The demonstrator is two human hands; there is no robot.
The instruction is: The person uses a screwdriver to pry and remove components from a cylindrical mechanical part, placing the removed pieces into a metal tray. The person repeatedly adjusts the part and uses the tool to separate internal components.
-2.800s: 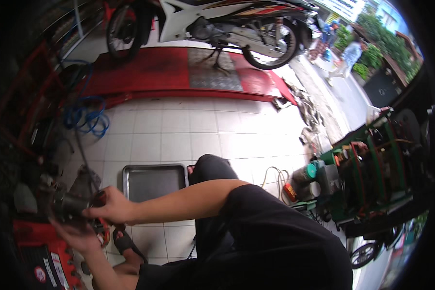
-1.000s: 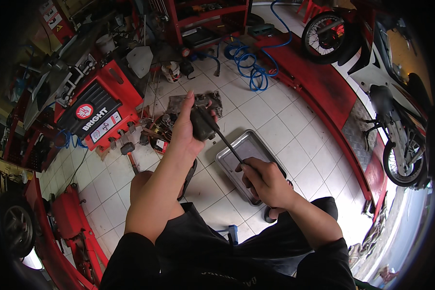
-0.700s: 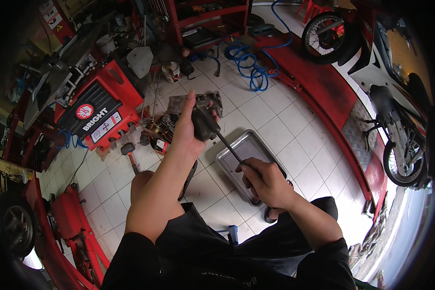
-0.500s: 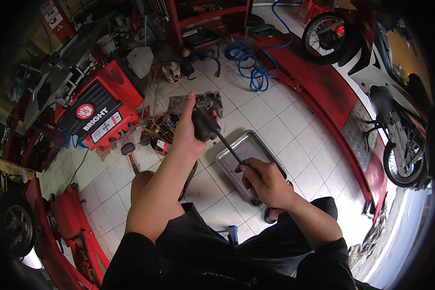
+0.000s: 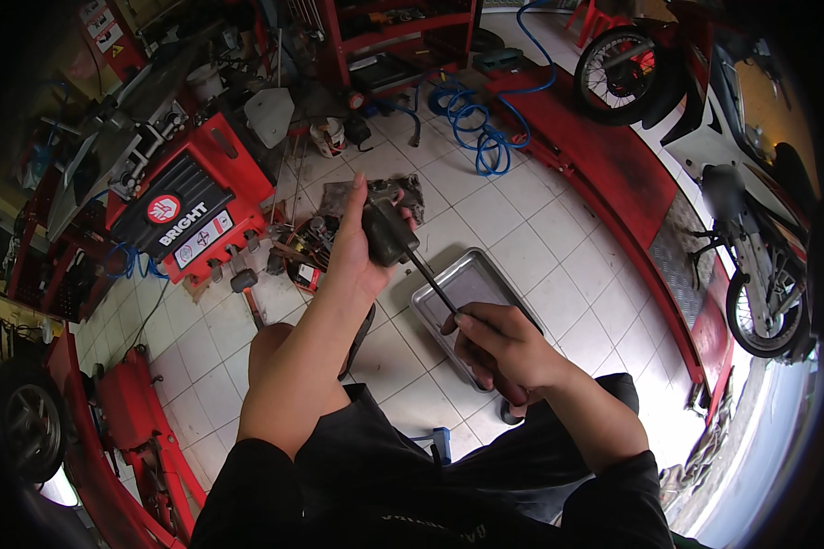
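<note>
My left hand (image 5: 358, 267) is wrapped round a dark, rounded metal part (image 5: 386, 234), with the thumb stretched up along its left side. A thin dark rod (image 5: 437, 285) slants from the lower right of this part toward my right hand (image 5: 505, 346). The fingers of that hand are closed round the rod's near end, thumb on top, and hide what lies inside the grip. Where rod and part meet, I cannot tell how they are joined. Below the right hand, on the floor, lies a rectangular metal tray (image 5: 471, 273), partly covered by the hand.
A dirty cloth (image 5: 414, 194) lies beyond the part. To the left are a pile of hand tools (image 5: 295, 252), a hammer (image 5: 244, 282) and a red machine (image 5: 192, 220). Coiled blue hose (image 5: 493, 137), a red ramp (image 5: 604, 151) and motorcycles (image 5: 732, 220) stand right.
My right hand has rolled a little round the rod, and its lower fingers sit differently. My left hand and the metal part stay almost where they were.
</note>
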